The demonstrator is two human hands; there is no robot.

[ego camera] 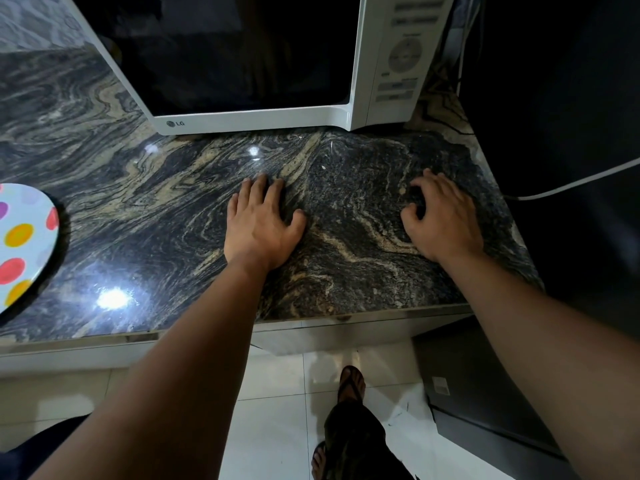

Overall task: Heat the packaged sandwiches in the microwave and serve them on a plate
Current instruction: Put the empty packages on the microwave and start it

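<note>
Spreading across most of the frame, a dark swirled granite tabletop [166, 188], bearing everything else. Standing at the top centre, a white LG microwave [360, 109], door closed, dark window showing nothing legible inside, control panel [403, 53] running down its right side. Peeking in at the left edge, a white plate [24, 237] with coloured polka dots, sitting well apart from the microwave and carrying nothing visible. Trailing in from the right edge, a pale cable [571, 183].

Resting flat on the tabletop at centre, the left hand [261, 225], fingers [258, 188] straight and relaxed, grasping nothing. Resting near the right edge of the tabletop, the right hand [441, 220], fingers loosely curled with the tips touching the stone, likewise grasping nothing.

Not showing anywhere in view, the packaged sandwiches; possibly sitting behind the dark door, though impossible to tell. Judging from the closed door and idle hands, probably waiting on the heating, with serving not yet done. Calling next, most likely, for reaching up to the door, pulling it open, lifting out the packages with care for heat, and carrying them left to the plate.
</note>
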